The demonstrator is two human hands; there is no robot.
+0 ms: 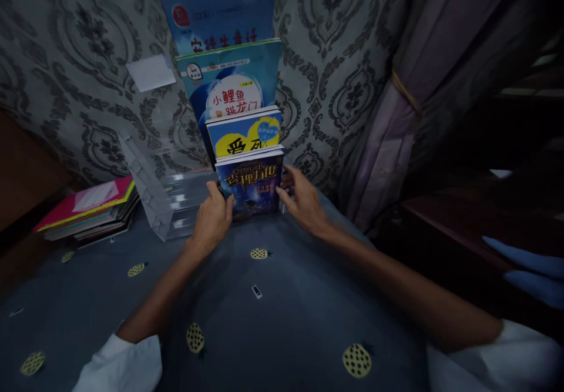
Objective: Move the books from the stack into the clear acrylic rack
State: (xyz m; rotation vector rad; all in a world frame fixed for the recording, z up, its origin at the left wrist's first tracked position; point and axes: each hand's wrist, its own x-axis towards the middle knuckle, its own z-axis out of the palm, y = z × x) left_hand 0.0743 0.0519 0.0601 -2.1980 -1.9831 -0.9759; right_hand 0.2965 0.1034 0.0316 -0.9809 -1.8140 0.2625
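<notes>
A dark blue book [252, 189] with gold lettering stands upright at the front of a row of books. My left hand [212, 213] grips its left edge, the thumb lying on the cover. On the opposite edge my right hand [302, 198] holds it with curled fingers; some fingertips are hidden. Behind it rise a yellow and blue book [244, 136], a teal picture book [229, 83] and a taller blue book [220, 13], stepped by height. Immediately left of the row is a clear plastic rack [152, 192] with divided slots.
A pile of books and folders [94, 210], pink and yellow on top, lies at the left. The cloth [286, 321] has a pineapple print. Patterned wallpaper [339, 74] backs the table, and a tied curtain [388, 121] hangs at right. A white card [151, 73] shows above the rack.
</notes>
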